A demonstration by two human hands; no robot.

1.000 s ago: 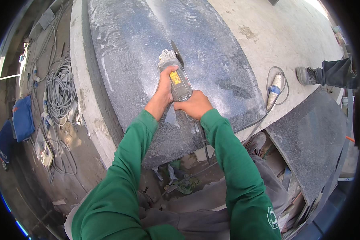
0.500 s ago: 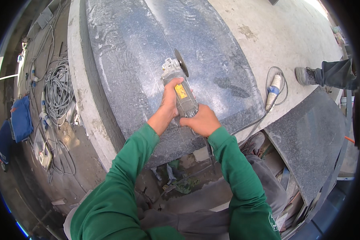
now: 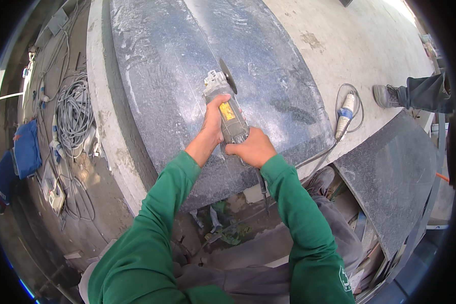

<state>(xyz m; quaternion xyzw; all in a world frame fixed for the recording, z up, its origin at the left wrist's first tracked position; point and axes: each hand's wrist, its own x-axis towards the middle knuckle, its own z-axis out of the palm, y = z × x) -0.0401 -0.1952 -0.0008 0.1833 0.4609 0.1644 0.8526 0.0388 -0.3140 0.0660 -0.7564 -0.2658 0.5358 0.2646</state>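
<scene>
Both my hands hold a grey angle grinder [image 3: 232, 121] with a yellow label on its body. Around the body near the gear head wraps my left hand [image 3: 211, 124], its thumb on top. My right hand [image 3: 253, 147] grips the rear end, where the power cord [image 3: 262, 190] comes out. A thin dark cutting disc [image 3: 227, 76] stands on edge at the tool's far right side. Beneath lies a large dark stone slab [image 3: 162, 86] with pale dust and a straight line running away from the disc. Whether the disc touches the slab, I cannot tell.
A concrete ledge [image 3: 106, 101] borders the slab's left. Coiled grey cable [image 3: 75, 109] and a blue cloth [image 3: 27, 150] lie farther left. Right of the slab are a plug connector [image 3: 345, 117], another person's shoe [image 3: 386, 96] and a second dark slab [image 3: 390, 177].
The grinder has shifted slightly away from me and to the left, with both hands still around it. Its disc sits a little farther up along the line.
</scene>
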